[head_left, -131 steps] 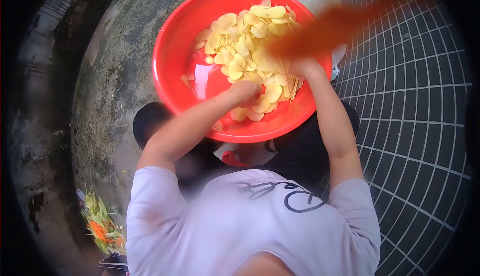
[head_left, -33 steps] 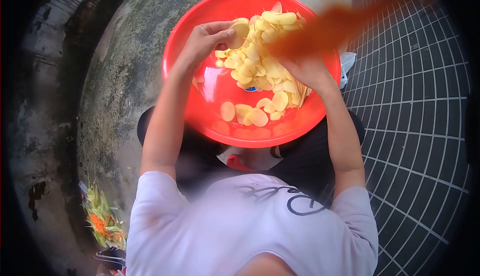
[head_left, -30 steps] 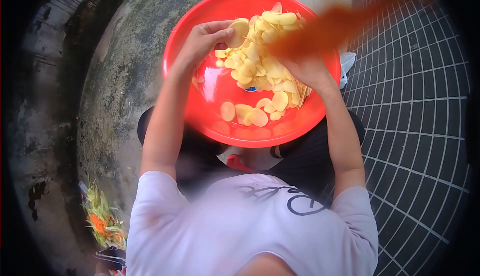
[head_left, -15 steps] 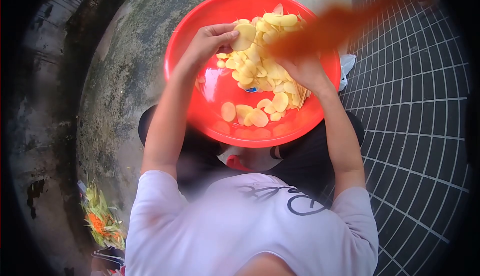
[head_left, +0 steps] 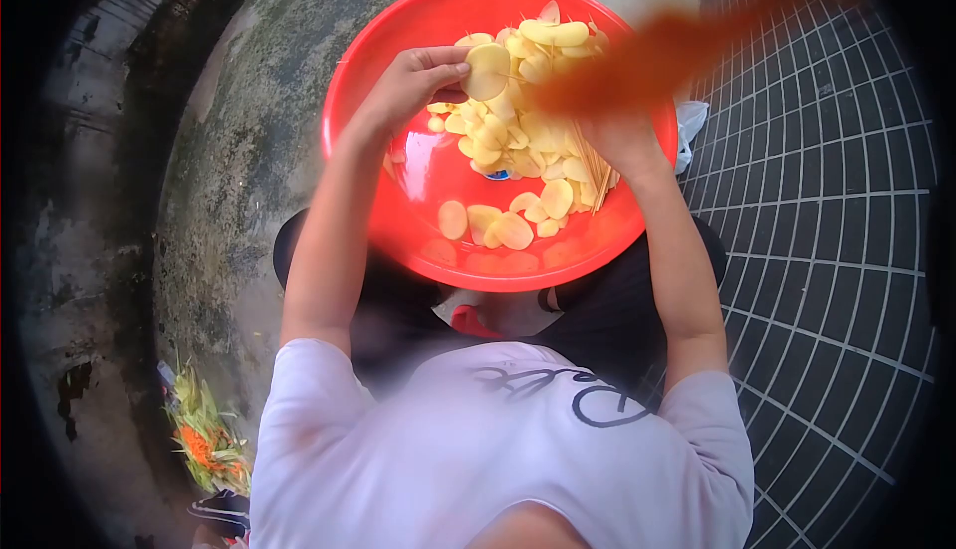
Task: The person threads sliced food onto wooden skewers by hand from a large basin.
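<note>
Currently the left hand [head_left: 416, 86] pinches a round potato slice [head_left: 487, 72] between thumb and fingers, over the left side of the heap of potato slices [head_left: 513, 136] in a red plastic basin [head_left: 403, 240]; the right hand [head_left: 625, 141] reaches into the basin's right side, its fingers hidden behind a blurred orange-brown shape [head_left: 637, 61], so I cannot tell whether they are open or closed on anything; thin wooden skewers [head_left: 597, 175] lie just beside that hand, along the heap's right edge; a few loose slices [head_left: 512, 231] rest nearer the body, and a bit of blue [head_left: 497, 175] shows at the heap's lower edge; a white plastic bag [head_left: 691, 129] sits just outside the right rim; vegetable scraps [head_left: 206, 439] lie at lower left.
</note>
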Available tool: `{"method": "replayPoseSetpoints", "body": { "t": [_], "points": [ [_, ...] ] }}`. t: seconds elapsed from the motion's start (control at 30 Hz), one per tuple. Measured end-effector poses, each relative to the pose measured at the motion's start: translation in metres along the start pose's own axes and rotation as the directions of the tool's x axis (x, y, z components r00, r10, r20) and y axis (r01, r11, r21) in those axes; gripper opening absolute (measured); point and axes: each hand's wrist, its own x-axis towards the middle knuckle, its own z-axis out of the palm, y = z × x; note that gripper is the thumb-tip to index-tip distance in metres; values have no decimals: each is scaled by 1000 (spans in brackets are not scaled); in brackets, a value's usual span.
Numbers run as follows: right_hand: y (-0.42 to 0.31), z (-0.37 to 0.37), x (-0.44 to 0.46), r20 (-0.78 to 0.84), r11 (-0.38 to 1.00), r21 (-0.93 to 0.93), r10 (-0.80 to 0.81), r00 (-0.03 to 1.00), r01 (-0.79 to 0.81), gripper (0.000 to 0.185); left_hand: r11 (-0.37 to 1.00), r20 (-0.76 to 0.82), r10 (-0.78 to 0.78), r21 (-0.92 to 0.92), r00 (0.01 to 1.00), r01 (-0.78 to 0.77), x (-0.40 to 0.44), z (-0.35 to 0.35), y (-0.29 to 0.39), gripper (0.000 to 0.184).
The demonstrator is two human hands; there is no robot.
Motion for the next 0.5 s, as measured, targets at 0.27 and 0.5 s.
{"method": "replayPoseSetpoints", "body": {
  "t": [0.27, 0.5],
  "points": [
    [0, 4, -2, -3, 994, 97, 49, 999, -49, 13, 994, 47, 18, -111, 999, -13, 0, 1, -1, 34],
    [-1, 5, -4, -11, 965, 245, 101, 995, -95, 12, 994, 77, 1, -105, 997, 7, -3, 5, 1, 35]
  ]
}}
